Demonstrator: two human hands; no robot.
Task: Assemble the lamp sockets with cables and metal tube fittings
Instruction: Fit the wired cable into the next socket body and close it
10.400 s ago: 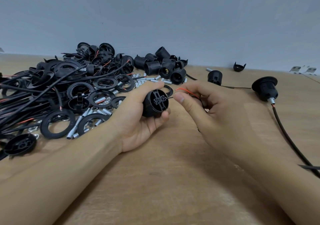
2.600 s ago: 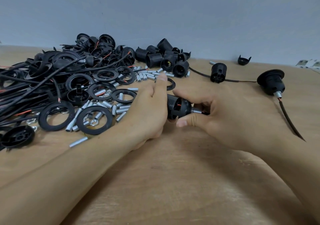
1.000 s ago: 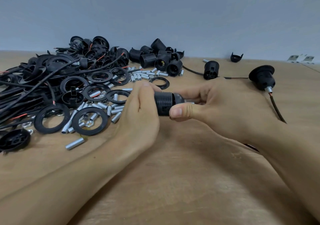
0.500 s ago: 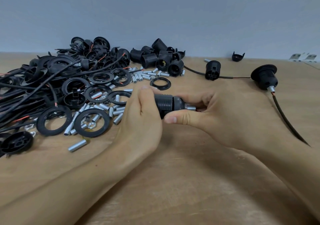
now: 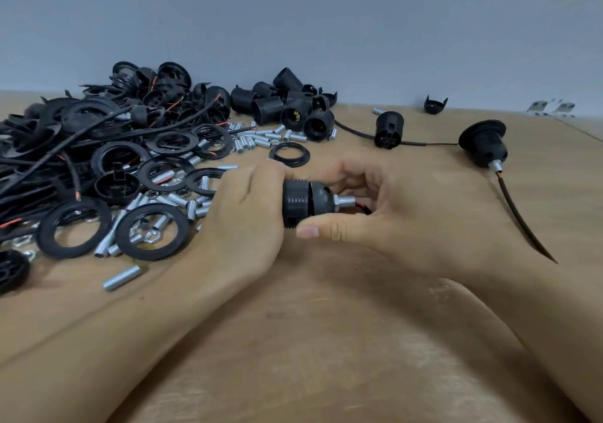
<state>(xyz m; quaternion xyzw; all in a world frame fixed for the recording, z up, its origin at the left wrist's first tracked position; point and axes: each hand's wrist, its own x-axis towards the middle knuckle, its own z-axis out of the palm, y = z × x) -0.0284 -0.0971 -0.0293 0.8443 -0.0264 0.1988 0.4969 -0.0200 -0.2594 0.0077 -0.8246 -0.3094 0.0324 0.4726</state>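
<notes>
— So, nearest the camera?
— Left hand grips the threaded black lamp socket lying sideways just above the wooden table; right hand pinches its cap end, where a metal tube fitting sticks out.
— Beyond that?
— Loose ring, then a pile of sockets; one finished socket far right.

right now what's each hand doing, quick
Left hand: grips the threaded end of the black socket.
Right hand: holds the socket's cap end, by the metal tube.
</notes>
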